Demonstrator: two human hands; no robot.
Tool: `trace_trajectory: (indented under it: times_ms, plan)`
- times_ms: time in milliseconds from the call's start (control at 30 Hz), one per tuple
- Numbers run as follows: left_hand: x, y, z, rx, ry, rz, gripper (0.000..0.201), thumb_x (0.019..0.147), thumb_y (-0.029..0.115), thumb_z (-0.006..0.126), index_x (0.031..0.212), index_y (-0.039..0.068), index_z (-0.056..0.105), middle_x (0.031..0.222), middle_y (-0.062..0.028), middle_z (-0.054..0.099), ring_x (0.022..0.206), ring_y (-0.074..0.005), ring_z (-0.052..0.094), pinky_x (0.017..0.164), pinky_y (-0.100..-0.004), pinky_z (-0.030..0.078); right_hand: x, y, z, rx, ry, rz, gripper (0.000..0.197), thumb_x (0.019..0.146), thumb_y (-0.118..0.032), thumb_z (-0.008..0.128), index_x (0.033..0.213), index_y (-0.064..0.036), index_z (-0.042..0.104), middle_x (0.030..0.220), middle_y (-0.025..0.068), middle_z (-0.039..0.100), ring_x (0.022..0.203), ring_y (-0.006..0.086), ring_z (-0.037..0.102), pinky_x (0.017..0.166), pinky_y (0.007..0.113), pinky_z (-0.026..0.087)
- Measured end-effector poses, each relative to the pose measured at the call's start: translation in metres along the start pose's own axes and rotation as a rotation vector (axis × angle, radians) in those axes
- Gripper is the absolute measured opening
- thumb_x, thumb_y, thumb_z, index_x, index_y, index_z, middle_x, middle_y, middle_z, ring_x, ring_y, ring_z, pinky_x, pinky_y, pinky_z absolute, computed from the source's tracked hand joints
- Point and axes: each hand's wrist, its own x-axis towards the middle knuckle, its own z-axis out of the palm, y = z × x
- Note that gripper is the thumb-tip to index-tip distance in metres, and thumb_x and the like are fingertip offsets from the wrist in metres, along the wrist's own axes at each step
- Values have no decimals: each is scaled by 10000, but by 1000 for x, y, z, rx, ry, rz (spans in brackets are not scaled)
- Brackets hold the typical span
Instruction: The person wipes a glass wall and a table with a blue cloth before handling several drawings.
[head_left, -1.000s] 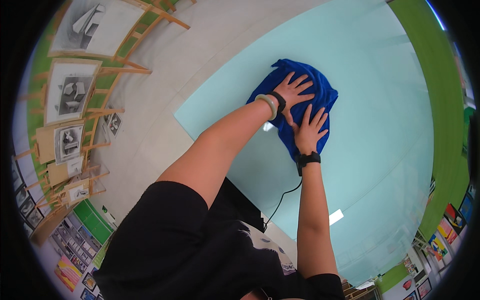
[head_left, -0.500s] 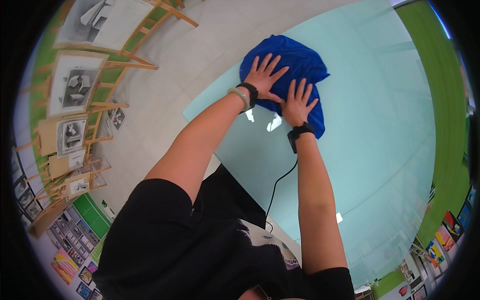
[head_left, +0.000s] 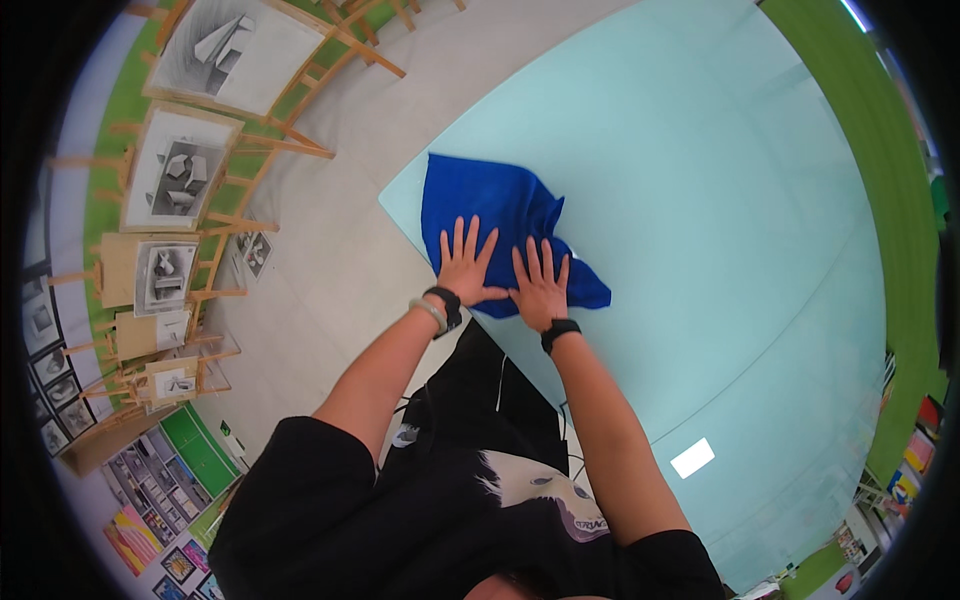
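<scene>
A blue cloth [head_left: 485,185] lies spread on the pale glass-like tabletop [head_left: 700,220], close to its left corner, with wrinkles along its right side. My left hand [head_left: 465,268] presses flat on the cloth's near left part, fingers spread. Beside it my right hand [head_left: 541,288] also rests flat on the cloth, fingers fanned out and thumb close to the left thumb. Both palms hide the fabric under them. Black bands circle both wrists, and a pale bangle [head_left: 428,312] is on the left one.
Wooden easels with pencil drawings [head_left: 180,170] stand on the floor along the left. The table's near left edge runs just beside the cloth. A bright white patch [head_left: 692,458] shows on the tabletop to the right of my right forearm. A green strip [head_left: 850,150] borders the far right.
Both hands have come nearer my body and to the left, with the cloth under them. The cloth now lies flatter, its far left corner spread out.
</scene>
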Motion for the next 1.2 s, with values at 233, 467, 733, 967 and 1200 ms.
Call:
trace_trajectory:
  times_ms: [233, 467, 733, 967, 1200]
  plan:
    - [-31, 16, 14, -95, 46, 15, 1277, 674, 649, 818, 1635, 210, 99, 1661, -266, -50, 1514, -511, -78, 1138, -719, -9, -68, -5, -14, -3, 30, 282, 861, 835, -384, 755, 1572, -234, 335, 1673, 76, 191, 1542, 383, 111, 1159, 703, 105]
    - [62, 30, -30, -89, -20, -81, 1350, 599, 638, 865, 1629, 172, 126, 1651, -293, -65, 1500, -535, -107, 1091, -771, -36, 5, 11, -46, 30, 37, 577, 1097, 696, -530, 856, 1590, -407, 231, 1651, 280, 20, 1508, 525, -10, 1018, 837, 150]
    - [210, 10, -82, 21, 25, 171, 1364, 548, 728, 829, 1626, 230, 157, 1668, -252, -21, 1511, -515, -74, 1107, -764, -22, 111, 72, -90, -34, -62, 655, 1264, 620, -639, 860, 1616, -369, 130, 1646, 304, -66, 1502, 536, -99, 1029, 837, 67]
    - [323, 13, -111, 85, 38, 335, 1362, 555, 712, 838, 1626, 259, 129, 1669, -238, -18, 1518, -491, -72, 1121, -755, -18, 193, 102, -101, 15, -27, 774, 1276, 609, -747, 804, 1617, -352, 128, 1642, 298, -118, 1492, 526, -176, 1053, 807, -38]
    - [365, 20, -110, 197, 158, 350, 1288, 566, 809, 764, 1614, 349, 172, 1692, -167, 34, 1542, -439, -19, 1148, -714, -46, 236, 131, -123, -72, -39, 729, 1308, 609, -796, 773, 1626, -331, 95, 1644, 293, -136, 1498, 516, -172, 1070, 783, -60]
